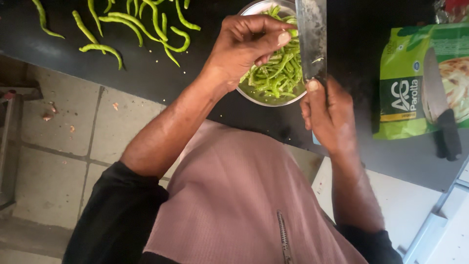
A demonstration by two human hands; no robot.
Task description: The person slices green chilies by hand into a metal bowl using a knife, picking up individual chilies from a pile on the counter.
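My right hand grips a broad cleaver-like knife, its blade held upright over a steel bowl full of cut green chili pieces. Above that bowl, my left hand is curled with the thumb and fingers pinched together right beside the blade; what it pinches is too small to tell. Several whole green chilies lie loose on the dark counter to the left of the bowl.
A green food packet lies on the counter at right, with a second black-handled knife resting across it. Tiled floor shows below the counter edge. A white surface sits at lower right.
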